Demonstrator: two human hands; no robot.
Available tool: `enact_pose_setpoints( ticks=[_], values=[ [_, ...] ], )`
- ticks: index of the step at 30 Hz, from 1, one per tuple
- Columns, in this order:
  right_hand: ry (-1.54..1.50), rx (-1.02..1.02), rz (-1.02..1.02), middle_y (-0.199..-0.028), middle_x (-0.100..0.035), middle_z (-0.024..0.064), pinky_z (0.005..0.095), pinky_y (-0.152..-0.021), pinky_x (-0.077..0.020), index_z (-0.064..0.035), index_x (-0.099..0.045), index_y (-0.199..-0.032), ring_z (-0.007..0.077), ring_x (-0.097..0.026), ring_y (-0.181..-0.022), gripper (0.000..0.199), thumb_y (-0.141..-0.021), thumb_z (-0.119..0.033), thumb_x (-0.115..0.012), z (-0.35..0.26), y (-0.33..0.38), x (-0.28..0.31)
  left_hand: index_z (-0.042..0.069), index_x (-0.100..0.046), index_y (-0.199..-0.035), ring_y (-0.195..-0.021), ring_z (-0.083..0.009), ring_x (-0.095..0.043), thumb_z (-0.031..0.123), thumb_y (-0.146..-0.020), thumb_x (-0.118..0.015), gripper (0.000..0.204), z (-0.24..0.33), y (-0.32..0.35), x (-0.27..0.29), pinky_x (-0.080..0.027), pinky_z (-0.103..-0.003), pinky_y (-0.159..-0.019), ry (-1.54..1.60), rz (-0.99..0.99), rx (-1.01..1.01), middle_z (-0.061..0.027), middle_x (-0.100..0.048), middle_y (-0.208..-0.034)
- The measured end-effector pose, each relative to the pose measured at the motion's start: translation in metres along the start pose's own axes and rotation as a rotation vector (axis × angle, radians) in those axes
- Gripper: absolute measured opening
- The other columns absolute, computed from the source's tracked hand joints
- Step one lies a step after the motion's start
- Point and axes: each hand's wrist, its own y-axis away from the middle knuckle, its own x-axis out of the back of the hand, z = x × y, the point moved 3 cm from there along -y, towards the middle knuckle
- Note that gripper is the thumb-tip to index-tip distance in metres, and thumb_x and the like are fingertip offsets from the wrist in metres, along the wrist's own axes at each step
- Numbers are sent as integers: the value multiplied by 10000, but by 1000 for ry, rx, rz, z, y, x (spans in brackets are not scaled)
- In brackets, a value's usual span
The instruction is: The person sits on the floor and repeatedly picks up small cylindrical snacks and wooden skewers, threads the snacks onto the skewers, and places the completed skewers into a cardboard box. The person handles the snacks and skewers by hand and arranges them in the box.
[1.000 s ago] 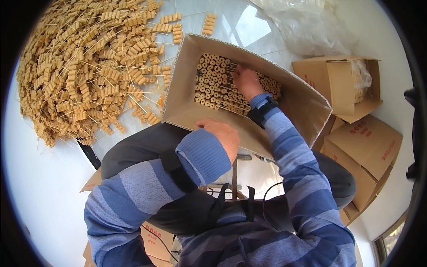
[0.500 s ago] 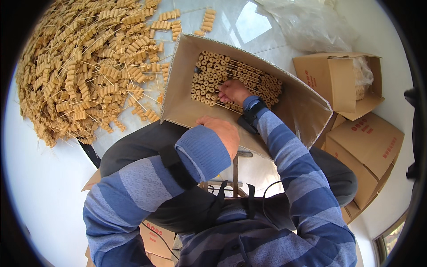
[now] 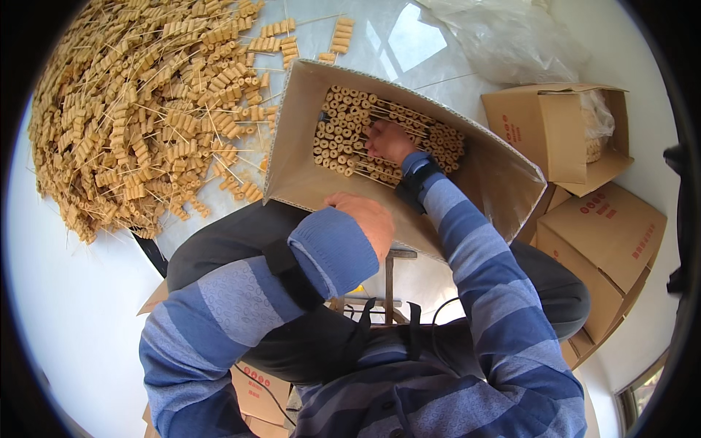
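Observation:
An open cardboard box [image 3: 292, 157] stands tilted in front of my knees. Inside lie rows of ring-shaped tan snack rolls on thin sticks [image 3: 339, 139]; hollow roll ends face up at both sides, with sticks crossing the middle. My right hand [image 3: 388, 141] is down in the box over those sticks, its fingers curled together. What they pinch, if anything, is hidden under the hand. At the box's near wall, my left hand [image 3: 363, 221] is bent over the rim and grips it; most of its fingers are out of sight.
A large heap of skewered rolls [image 3: 146, 109] covers the floor at left, with a few loose skewers [image 3: 342, 34] beyond it. At right stand an open carton [image 3: 566, 139] with a plastic-wrapped load and a closed carton [image 3: 599, 230]. Clear plastic sheeting [image 3: 504, 36] lies at the back.
My right hand has shifted slightly away from me and to the right over the sticks, uncovering more of them on the near side. My left hand stays at the rim.

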Motion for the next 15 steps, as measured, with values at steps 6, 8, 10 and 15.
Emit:
enact_pose_setpoints(
  ticks=[6,8,10,15],
  values=[
    [565,285,61,-934,-710,144,394,-744,-537,4,-636,-1104,260,-673,-788,283,-1005,-227,-507,7,-2,-7,109,-765,-975,-983,-271,-725,85,-787,-684,206,-2,-3,-1,-567,-411,-739,1,23,-55,-69,-759,-972],
    [561,153,114,-1017,-706,181,471,-840,-531,-47,-672,-1086,352,-668,-942,282,-966,-262,-537,12,-5,-7,106,-764,-958,-970,-269,-726,82,-789,-674,193,-3,-5,-3,-572,-397,-735,3,30,-74,-74,-757,-960],
    [498,177,123,-1040,-704,197,500,-864,-530,-64,-681,-1083,384,-668,-990,286,-945,-279,-554,10,-4,-9,100,-759,-941,-946,-270,-728,72,-782,-668,185,-4,-4,-5,-575,-388,-730,10,65,-72,-80,-753,-940],
    [685,150,179,-1041,-715,186,496,-862,-534,-73,-719,-1042,378,-676,-1002,270,-921,-260,-566,-1,1,-11,90,-737,-876,-881,-292,-724,70,-766,-656,138,-5,-5,-6,-573,-414,-717,48,158,-135,-94,-735,-873]
  ],
)
